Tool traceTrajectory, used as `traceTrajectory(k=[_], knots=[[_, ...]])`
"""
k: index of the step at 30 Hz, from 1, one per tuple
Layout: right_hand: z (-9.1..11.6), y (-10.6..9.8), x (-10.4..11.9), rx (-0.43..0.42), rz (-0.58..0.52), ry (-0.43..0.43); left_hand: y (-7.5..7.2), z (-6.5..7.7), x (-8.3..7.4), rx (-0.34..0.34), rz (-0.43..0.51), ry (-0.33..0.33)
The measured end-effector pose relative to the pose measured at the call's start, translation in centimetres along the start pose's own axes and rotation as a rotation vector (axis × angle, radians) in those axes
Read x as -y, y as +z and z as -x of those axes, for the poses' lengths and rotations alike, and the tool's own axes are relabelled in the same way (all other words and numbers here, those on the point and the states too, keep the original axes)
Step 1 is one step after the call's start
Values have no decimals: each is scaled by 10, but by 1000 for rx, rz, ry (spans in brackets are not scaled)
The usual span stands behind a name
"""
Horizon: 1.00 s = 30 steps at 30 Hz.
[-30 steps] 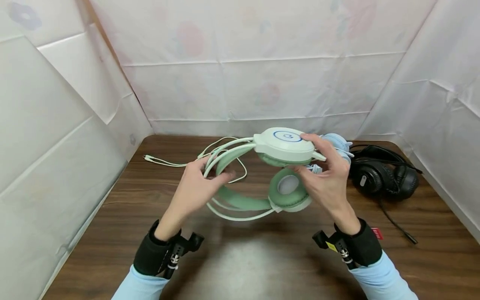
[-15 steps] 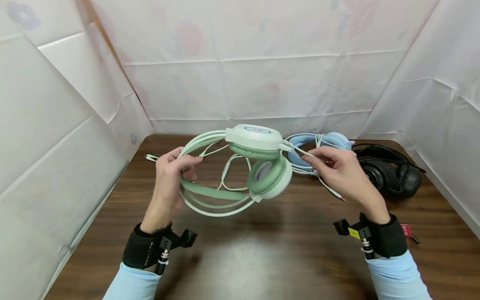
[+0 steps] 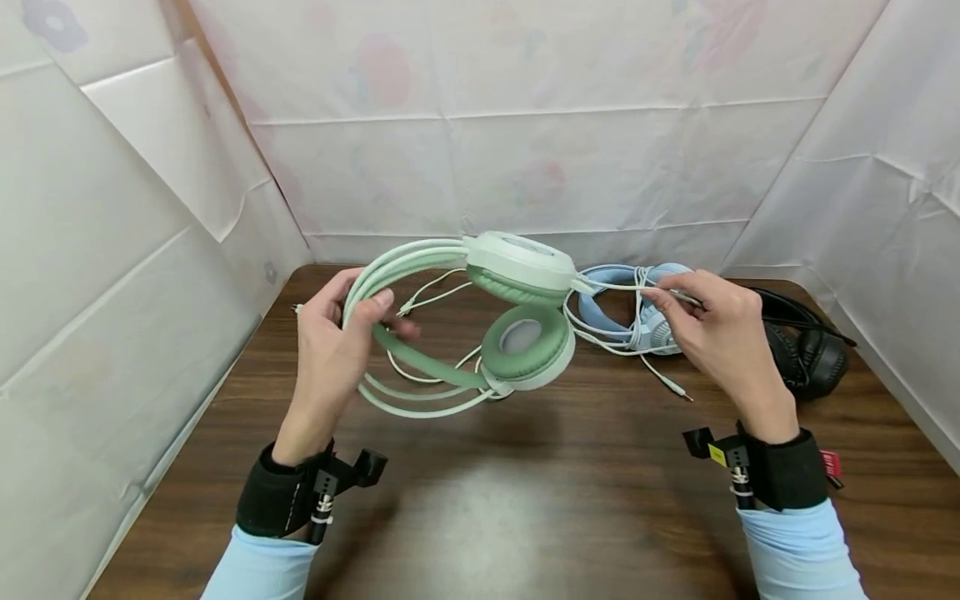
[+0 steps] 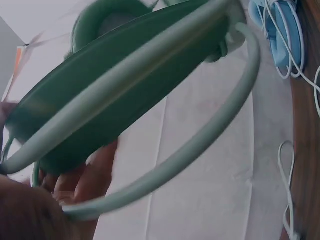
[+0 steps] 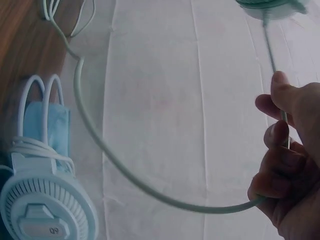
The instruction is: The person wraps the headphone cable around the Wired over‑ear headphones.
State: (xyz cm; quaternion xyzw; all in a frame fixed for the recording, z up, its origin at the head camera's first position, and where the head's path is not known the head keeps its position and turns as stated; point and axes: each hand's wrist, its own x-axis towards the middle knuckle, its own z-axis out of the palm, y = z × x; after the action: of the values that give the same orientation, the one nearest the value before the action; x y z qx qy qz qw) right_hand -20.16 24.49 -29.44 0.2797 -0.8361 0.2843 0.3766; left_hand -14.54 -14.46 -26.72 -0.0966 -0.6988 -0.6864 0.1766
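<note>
A pair of mint-green and white headphones (image 3: pixel 521 262) is held above the table, ear cups toward the right. My left hand (image 3: pixel 330 342) grips the headband, thumb on the near side; the left wrist view shows the headband (image 4: pixel 150 65) close up. On the right, my right hand (image 3: pixel 723 337) pinches the headphones' thin pale cable (image 3: pixel 618 287) a short way from the upper ear cup, and the stretch between looks fairly straight. In the right wrist view, the fingers curl round the cable (image 5: pixel 145 187), which leaves the hand in a long loop.
Light-blue headphones (image 3: pixel 660 329) with a wound white cable lie behind the right hand, their plug (image 3: pixel 678 389) on the wooden table (image 3: pixel 525 500). Farther right rest black headphones (image 3: pixel 821 362), partly hidden by the right hand. Pale cable (image 3: pixel 431 296) lies behind the green headphones. White sheeting (image 3: pixel 487 167) walls the table.
My right hand has left the ear cup, moved right and taken hold of the cable. The left hand has shifted left with the headphones. Part of the cable on the table has shifted.
</note>
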Motion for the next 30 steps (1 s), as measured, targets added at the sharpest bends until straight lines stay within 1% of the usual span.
traceTrajectory(k=[2,4,5,7,8,10,13,16,18,20,25,28,30], knots=[[1,0,1,29,-4,-29,0,-1,3,-75,19,-11],[2,0,4,66,-20,-66,1,-1,5,-131,36,-28],[2,1,6,92,-23,-87,1,-1,6,-152,36,-32],[3,2,13,135,-19,-133,2,-1,7,-162,42,-37],[4,3,18,154,-15,-160,3,0,8,-154,37,-34],[3,5,28,189,14,-221,5,1,9,-128,-2,-39],[4,10,46,231,54,-299,11,2,13,-80,-132,-40],[7,18,60,275,61,-356,20,6,17,-25,-245,-43],[10,22,68,297,42,-368,26,8,20,6,-288,-36],[11,26,73,305,-12,-381,31,10,21,34,-314,-30],[13,29,84,360,-139,-356,40,16,21,93,-372,-31],[12,26,86,387,-163,-344,44,18,20,125,-416,-47],[11,23,85,384,-160,-346,45,19,19,139,-444,-54]])
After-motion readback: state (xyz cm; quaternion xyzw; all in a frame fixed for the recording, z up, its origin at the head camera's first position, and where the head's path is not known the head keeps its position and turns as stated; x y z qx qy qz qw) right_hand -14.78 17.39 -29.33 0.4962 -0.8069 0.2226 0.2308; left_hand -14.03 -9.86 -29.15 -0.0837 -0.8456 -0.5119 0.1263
